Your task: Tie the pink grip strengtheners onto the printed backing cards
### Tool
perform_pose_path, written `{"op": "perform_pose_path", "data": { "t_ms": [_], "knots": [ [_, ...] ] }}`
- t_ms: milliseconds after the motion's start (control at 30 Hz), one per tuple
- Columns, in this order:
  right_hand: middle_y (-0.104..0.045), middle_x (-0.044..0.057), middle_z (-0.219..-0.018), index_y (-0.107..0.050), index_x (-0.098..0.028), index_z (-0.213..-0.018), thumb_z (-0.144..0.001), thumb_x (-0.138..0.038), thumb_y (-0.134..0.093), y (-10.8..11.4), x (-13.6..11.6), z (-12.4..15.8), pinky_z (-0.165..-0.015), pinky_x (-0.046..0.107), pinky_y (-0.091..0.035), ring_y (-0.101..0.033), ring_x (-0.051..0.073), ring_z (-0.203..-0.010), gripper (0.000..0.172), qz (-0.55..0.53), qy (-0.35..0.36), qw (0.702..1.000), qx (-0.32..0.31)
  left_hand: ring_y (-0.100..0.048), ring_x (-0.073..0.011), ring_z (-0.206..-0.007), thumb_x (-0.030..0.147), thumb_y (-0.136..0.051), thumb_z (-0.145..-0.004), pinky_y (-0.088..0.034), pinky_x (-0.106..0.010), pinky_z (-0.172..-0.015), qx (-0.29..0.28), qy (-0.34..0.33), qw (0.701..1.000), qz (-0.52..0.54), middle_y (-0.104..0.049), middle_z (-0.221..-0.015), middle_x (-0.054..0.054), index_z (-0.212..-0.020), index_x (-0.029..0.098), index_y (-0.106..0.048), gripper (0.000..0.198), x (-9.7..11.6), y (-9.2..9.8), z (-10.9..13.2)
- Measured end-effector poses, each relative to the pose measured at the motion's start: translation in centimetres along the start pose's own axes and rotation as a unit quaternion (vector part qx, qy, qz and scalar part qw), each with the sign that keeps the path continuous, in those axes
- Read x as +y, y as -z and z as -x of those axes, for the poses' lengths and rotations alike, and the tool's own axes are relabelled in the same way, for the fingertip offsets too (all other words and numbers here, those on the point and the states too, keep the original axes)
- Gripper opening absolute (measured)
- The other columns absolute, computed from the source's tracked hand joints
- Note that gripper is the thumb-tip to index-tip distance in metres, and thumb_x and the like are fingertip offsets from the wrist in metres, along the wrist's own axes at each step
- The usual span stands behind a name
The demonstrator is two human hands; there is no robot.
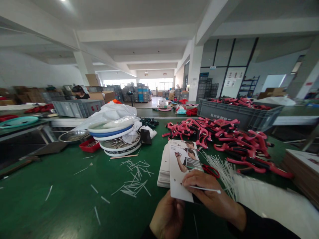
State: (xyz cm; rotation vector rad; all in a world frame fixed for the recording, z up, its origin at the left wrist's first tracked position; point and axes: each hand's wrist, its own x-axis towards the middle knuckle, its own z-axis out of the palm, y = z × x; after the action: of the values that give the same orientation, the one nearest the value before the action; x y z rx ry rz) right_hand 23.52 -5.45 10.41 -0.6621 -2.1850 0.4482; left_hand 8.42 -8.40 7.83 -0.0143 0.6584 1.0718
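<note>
A printed white card (176, 177) with punched holes is held tilted over the green table. My left hand (168, 214) is closed on its lower edge, with some fingers hidden behind the card. My right hand (211, 192) pinches a white cable tie (206, 189) at the card's front, near the holes. The tie's head points right. Part of the card lies hidden under the right fingers. Just behind it stands a stack of similar cards (163, 167). A fan of cable ties (223, 172) and a red loop-shaped handle (211, 171) lie to the right.
Pink-and-black hand tools (194, 127) are heaped behind the cards, with more in a grey crate (224, 114). Cut tie pieces (136, 176) litter the table's middle. Stacked round trays (119, 151) and a red bin (89, 146) stand left. A cardboard stack (299, 169) borders the right.
</note>
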Motion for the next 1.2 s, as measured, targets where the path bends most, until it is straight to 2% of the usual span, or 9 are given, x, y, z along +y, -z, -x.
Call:
{"op": "perform_pose_path", "data": {
  "t_ms": [233, 367, 467, 633, 767, 867, 933, 1100, 1200],
  "knots": [
    [-0.064, 0.005, -0.094, -0.065, -0.021, -0.093, -0.087, -0.019, -0.048, 0.4, 0.2, 0.4, -0.076, 0.027, -0.051, -0.060, 0.015, -0.088, 0.018, 0.085, -0.006, 0.996, 0.003, -0.053, -0.0055, -0.043, 0.015, -0.055, -0.082, -0.043, -0.012, -0.038, -0.007, -0.085, 0.995, -0.058, -0.060, -0.060, 0.001, -0.089, 0.013, -0.061, 0.009, -1.1, -0.1, -0.9],
    [-0.062, 0.007, -0.105, -0.061, -0.022, -0.105, -0.085, -0.019, -0.051, 1.2, -0.6, 1.3, -0.086, 0.030, -0.049, -0.058, 0.017, -0.100, 0.022, 0.117, 0.004, 0.993, -0.007, -0.058, -0.0086, -0.051, 0.018, -0.063, -0.074, -0.044, -0.015, -0.043, -0.040, -0.136, 0.987, -0.082, -0.065, -0.071, -0.001, -0.090, 0.018, -0.060, 0.016, -1.2, 0.0, -1.5],
    [-0.061, 0.008, -0.111, -0.056, -0.022, -0.113, -0.079, -0.029, -0.062, 1.7, -1.5, 2.6, -0.086, 0.030, -0.050, -0.057, 0.019, -0.105, 0.036, 0.164, 0.009, 0.986, -0.006, -0.061, -0.0102, -0.060, 0.022, -0.064, -0.073, -0.047, -0.017, -0.051, -0.039, -0.186, 0.978, -0.085, -0.067, -0.078, -0.002, -0.089, 0.018, -0.058, 0.017, -1.2, -0.2, -1.4],
    [-0.065, 0.007, -0.101, -0.057, -0.020, -0.108, -0.076, -0.026, -0.065, 1.4, -2.2, 3.9, -0.082, 0.028, -0.050, -0.059, 0.018, -0.097, 0.033, 0.262, 0.031, 0.957, 0.121, -0.061, -0.0113, -0.065, 0.027, -0.060, -0.074, -0.049, -0.020, -0.057, -0.019, -0.284, 0.954, -0.096, -0.066, -0.077, -0.001, -0.085, 0.019, -0.055, 0.014, -1.1, -0.5, -0.6],
    [-0.067, 0.005, -0.103, -0.061, -0.021, -0.107, -0.075, -0.039, -0.064, 0.2, -2.4, 3.3, -0.095, 0.044, -0.036, -0.057, 0.024, -0.099, 0.037, 0.388, 0.004, 0.911, 0.142, -0.061, -0.0126, -0.069, 0.031, -0.061, -0.074, -0.050, -0.023, -0.061, -0.010, -0.313, 0.941, -0.128, -0.065, -0.080, -0.001, -0.083, 0.019, -0.054, 0.016, -1.1, -0.9, 0.1],
    [-0.068, 0.004, -0.102, -0.065, -0.022, -0.099, -0.078, -0.048, -0.058, -0.5, -2.6, 2.7, -0.101, 0.054, -0.022, -0.057, 0.027, -0.098, 0.034, 0.418, -0.031, 0.896, 0.146, -0.058, -0.0108, -0.065, 0.036, -0.064, -0.073, -0.049, -0.020, -0.059, 0.003, -0.370, 0.913, -0.174, -0.060, -0.072, 0.002, -0.076, 0.019, -0.052, 0.021, -1.3, -0.9, 0.4],
    [-0.069, 0.003, -0.101, -0.065, -0.023, -0.100, -0.083, -0.042, -0.052, -0.7, -2.6, 2.4, -0.102, 0.052, -0.020, -0.057, 0.025, -0.096, 0.028, 0.421, -0.018, 0.897, 0.136, -0.056, -0.0106, -0.064, 0.039, -0.066, -0.071, -0.048, -0.019, -0.058, 0.008, -0.415, 0.885, -0.211, -0.058, -0.070, 0.002, -0.072, 0.019, -0.050, 0.026, -1.4, -0.7, 0.5],
    [-0.068, 0.007, -0.099, -0.062, -0.017, -0.106, -0.090, -0.024, -0.039, -0.7, -2.7, 2.3, -0.085, 0.038, -0.044, -0.059, 0.020, -0.089, 0.029, 0.429, 0.043, 0.895, 0.116, -0.060, -0.0127, -0.075, 0.038, -0.059, -0.079, -0.050, -0.021, -0.063, -0.036, -0.497, 0.830, -0.250, -0.062, -0.089, -0.002, -0.080, 0.020, -0.049, 0.021, -1.8, 0.1, 0.3],
    [-0.065, 0.011, -0.101, -0.058, -0.012, -0.111, -0.091, -0.023, -0.037, -0.8, -2.6, 2.8, -0.078, 0.031, -0.050, -0.058, 0.019, -0.091, 0.031, 0.408, 0.053, 0.905, 0.112, -0.061, -0.0125, -0.084, 0.030, -0.053, -0.085, -0.051, -0.021, -0.070, -0.078, -0.558, 0.792, -0.234, -0.062, -0.094, -0.002, -0.084, 0.022, -0.048, 0.009, -2.2, 0.1, 0.1]
  ]
}}
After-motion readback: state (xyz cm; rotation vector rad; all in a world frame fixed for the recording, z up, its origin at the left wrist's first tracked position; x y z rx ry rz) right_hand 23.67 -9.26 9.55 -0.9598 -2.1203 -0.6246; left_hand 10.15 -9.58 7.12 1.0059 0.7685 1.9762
